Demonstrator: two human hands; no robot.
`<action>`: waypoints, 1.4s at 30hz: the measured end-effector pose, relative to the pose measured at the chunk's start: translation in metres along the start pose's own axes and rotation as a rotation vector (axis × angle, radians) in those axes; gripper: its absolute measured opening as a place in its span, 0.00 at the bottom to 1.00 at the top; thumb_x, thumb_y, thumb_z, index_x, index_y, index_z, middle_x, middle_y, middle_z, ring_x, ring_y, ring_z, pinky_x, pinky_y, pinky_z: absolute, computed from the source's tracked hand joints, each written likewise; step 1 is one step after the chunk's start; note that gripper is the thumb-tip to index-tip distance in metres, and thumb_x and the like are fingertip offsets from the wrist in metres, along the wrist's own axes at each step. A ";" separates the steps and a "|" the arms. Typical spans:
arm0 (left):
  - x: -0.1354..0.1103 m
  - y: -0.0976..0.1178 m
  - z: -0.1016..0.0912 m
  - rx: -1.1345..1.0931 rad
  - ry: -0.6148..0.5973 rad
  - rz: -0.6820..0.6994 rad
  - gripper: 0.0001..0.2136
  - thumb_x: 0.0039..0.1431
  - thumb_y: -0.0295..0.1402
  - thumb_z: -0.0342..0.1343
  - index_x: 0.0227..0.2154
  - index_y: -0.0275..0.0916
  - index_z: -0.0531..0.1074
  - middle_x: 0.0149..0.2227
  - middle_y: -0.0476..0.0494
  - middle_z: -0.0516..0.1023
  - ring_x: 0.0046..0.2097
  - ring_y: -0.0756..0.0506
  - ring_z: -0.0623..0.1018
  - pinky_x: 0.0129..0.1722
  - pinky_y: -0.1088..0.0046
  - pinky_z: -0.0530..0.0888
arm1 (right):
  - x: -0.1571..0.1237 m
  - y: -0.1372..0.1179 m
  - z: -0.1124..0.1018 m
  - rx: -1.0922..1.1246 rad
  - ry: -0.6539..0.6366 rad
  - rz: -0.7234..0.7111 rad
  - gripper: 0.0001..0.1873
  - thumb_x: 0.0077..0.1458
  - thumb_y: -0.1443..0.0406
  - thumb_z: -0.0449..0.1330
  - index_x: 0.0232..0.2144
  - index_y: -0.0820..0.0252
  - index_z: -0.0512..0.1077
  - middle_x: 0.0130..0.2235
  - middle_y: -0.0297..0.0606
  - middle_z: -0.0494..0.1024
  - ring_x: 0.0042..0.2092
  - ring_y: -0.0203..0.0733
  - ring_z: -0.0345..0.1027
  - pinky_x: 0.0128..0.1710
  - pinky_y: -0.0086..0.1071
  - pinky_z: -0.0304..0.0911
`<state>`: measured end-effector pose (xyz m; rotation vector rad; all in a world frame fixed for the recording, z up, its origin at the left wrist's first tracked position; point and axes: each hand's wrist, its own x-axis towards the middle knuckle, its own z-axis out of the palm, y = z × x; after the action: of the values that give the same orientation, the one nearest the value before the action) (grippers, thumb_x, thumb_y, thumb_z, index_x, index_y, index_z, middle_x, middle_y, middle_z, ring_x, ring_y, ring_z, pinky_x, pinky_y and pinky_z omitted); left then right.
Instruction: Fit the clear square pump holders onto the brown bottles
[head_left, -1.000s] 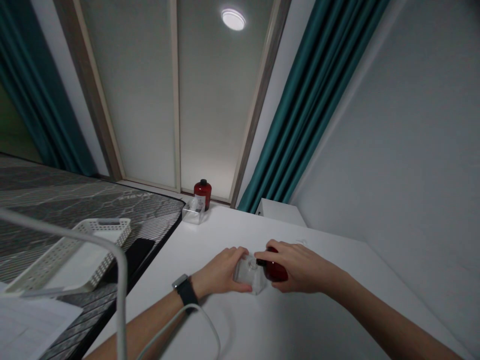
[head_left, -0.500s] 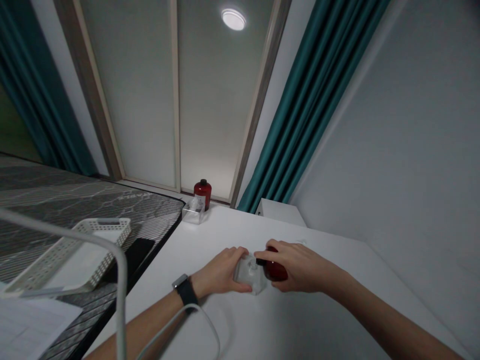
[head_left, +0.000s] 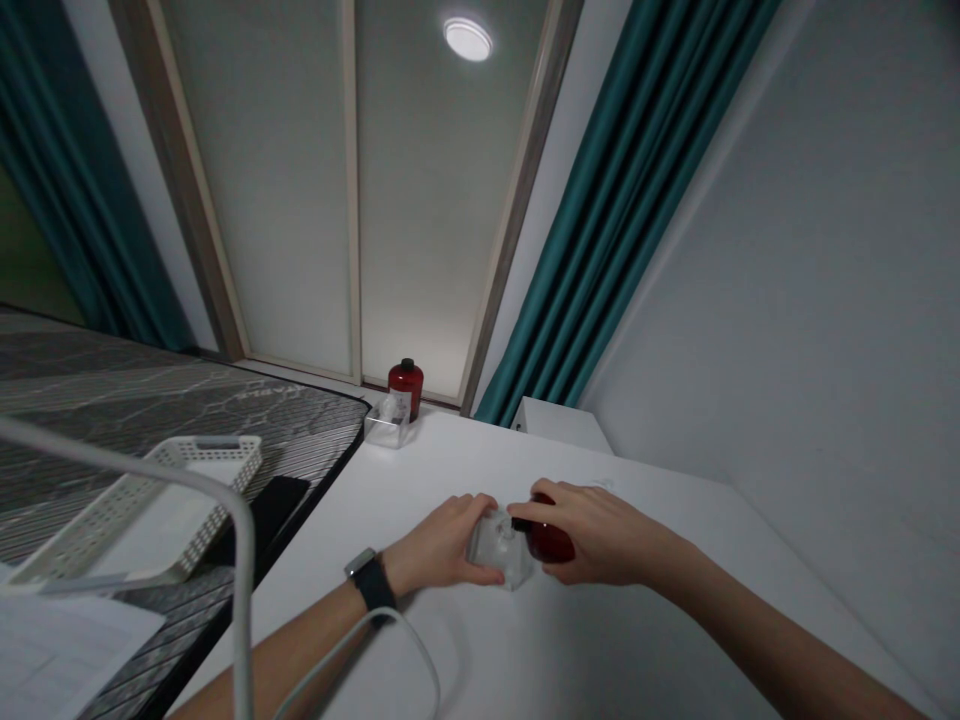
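One box (head_left: 501, 550) sits on the table (head_left: 600, 640) between the left hand (head_left: 446, 543) and the bottle (head_left: 551, 544) in the right hand (head_left: 604, 530). Way past the left hand, by the table's far edge, there's a second box (head_left: 384, 433) with another bottle (head_left: 406, 379) right behind it. Basket (head_left: 198, 540) is well off to the left hand's left.

Twelve o'clock: round white light (head_left: 468, 39), bright against glass. One to two: long, pleated teal curtain (head_left: 630, 200). Three: plain pale-grey wall (head_left: 810, 300). Four, near centre: white boxy cabinet (head_left: 566, 425). Six: smooth white tabletop (head_left: 540, 660). Eight to nine: flat grey patterned surface (head_left: 315, 400), black-edged. Nine to ten: second teal curtain (head_left: 67, 200). Ten to twelve: tall frosted-glass panels (head_left: 262, 170), brown frame (head_left: 174, 170).
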<state>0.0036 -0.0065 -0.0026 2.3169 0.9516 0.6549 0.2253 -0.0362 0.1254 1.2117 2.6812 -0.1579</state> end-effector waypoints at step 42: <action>0.000 -0.001 0.001 0.020 0.003 0.019 0.32 0.44 0.44 0.72 0.49 0.39 0.65 0.49 0.38 0.76 0.49 0.35 0.75 0.48 0.60 0.71 | 0.001 0.001 0.001 -0.023 0.005 -0.018 0.32 0.51 0.62 0.63 0.59 0.42 0.64 0.49 0.41 0.72 0.44 0.50 0.72 0.39 0.38 0.61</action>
<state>0.0039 -0.0060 -0.0043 2.3457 0.9432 0.6590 0.2254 -0.0348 0.1245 1.1838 2.6914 -0.1259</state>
